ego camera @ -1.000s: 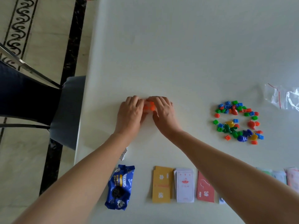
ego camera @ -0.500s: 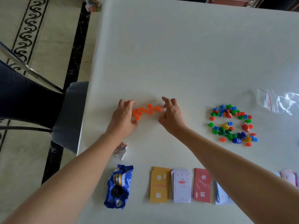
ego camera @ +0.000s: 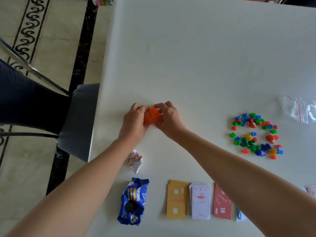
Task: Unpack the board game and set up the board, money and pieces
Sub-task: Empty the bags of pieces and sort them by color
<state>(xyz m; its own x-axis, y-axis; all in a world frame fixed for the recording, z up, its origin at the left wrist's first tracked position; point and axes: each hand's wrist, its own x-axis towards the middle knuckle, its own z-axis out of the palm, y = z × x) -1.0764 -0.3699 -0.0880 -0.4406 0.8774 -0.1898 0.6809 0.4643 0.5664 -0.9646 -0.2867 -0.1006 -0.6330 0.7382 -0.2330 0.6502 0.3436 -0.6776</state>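
Near the left edge of the white table (ego camera: 188, 57), your left hand (ego camera: 135, 121) and right hand (ego camera: 170, 119) cup the small orange plastic pieces (ego camera: 152, 115) between them. The fingers of both curl in on the heap from either side and touch it. Squeeze too hard and, by my judgement, loose pieces could pop out sideways. The table edge is close on your left, so a stray one may drop to the floor. The mixed pile of blue, green, red and yellow plastic pieces (ego camera: 256, 135) lies well apart to your right, so mixing looks unlikely unless your right forearm sweeps across it. That forearm crosses in front of the red card stack (ego camera: 221, 202), which sits beside the white card stack (ego camera: 200, 200). Lowering it carelessly could scatter them.
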